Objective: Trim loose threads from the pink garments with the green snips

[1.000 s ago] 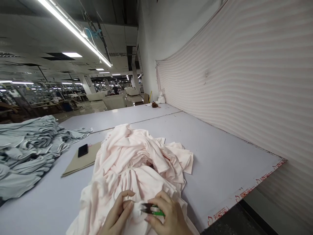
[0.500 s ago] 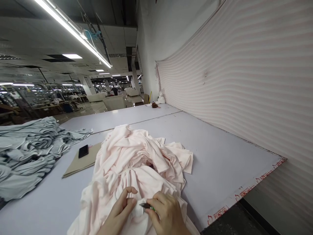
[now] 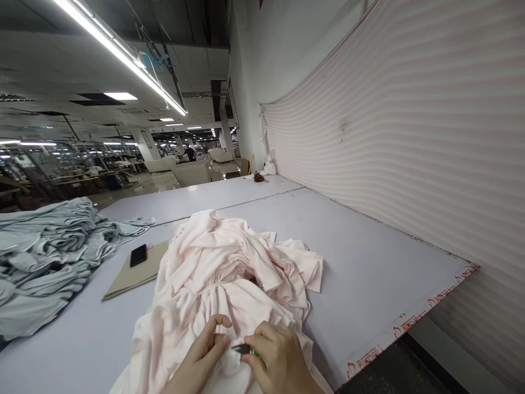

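A heap of pale pink garments [image 3: 233,246] lies before me, gathered at the middle by a narrow pale tie [image 3: 213,285]. At the near side of the heap, my left hand [image 3: 205,347] pinches the pink fabric near its thumb, with the index finger curled above. My right hand [image 3: 281,355] is closed around small thread snips [image 3: 243,348], whose dark pointed blades face left toward my left thumb. A bit of green shows on the snips at my fingers; the rest of them is hidden in the hand.
Grey-green garments [image 3: 53,246] are piled on the left of the pale table [image 3: 361,262]. A black phone [image 3: 138,255] rests on brown cardboard [image 3: 123,282]. Striped pink cloth [image 3: 389,137] hangs along the right. A brown tangle [image 3: 258,177] sits at the far edge.
My hands stay almost in the same place; the snips' blades have shifted very slightly left and down. The view has moved a little, and the garments have not visibly changed.
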Motion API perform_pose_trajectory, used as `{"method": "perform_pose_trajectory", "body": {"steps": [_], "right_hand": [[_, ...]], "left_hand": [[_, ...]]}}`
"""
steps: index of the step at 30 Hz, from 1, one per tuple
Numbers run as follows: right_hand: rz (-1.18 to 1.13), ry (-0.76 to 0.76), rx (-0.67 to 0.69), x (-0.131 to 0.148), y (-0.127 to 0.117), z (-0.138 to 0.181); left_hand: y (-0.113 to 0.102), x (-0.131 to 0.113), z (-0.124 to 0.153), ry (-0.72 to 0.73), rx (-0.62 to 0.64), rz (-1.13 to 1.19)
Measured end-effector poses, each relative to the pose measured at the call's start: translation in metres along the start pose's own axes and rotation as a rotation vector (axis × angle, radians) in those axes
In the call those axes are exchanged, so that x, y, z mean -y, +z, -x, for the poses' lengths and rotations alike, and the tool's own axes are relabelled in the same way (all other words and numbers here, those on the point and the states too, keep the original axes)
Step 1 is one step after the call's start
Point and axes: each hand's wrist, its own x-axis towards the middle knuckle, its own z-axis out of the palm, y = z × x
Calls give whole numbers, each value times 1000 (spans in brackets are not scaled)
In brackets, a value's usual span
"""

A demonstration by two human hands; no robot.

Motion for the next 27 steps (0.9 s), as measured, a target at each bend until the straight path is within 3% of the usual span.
{"method": "perform_pose_trajectory", "body": {"steps": [4, 7, 10, 18, 27], "right_hand": [[-77, 57, -42, -4, -2, 1], [-111, 19, -25, -7, -2, 5], [-59, -31, -43, -7, 4, 7], [-134, 22, -72, -6, 6, 1], [-218, 29, -76, -7, 6, 3]], "left_hand": [[-1, -2, 1, -25, -35, -3], [-2, -4, 2, -40, -58, 30], [-1, -6, 0, -51, -54, 59], [-3, -4, -3, -63, -1, 123], [-1, -7, -4, -57, -38, 116]]}}
